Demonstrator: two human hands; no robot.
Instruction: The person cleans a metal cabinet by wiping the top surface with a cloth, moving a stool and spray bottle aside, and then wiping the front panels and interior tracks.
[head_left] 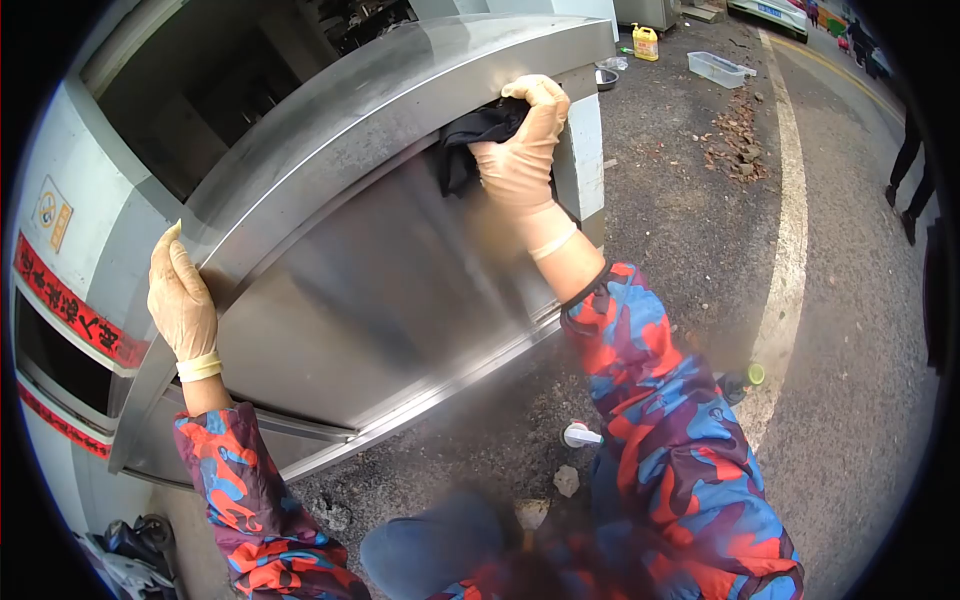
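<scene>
A pale glove covers my left hand (183, 300), which grips the near left corner of a stainless steel counter (370, 110); its fingers reach up along the edge. My right hand (522, 160), gloved too, is closed on a black cloth (465, 150). The cloth is bunched beneath the counter's overhanging lip, near the right end, against the top of the steel front panel (380, 290). The right fingertips bend up over the lip. Part of the cloth is hidden behind the hand.
A yellow jug (645, 43) and a clear plastic bin (718, 69) stand on the asphalt at the back right. Broken brick pieces (738, 140) lie near a white road line (790, 200). A white-handled object (580, 435) lies below. A person's legs (912, 170) show far right.
</scene>
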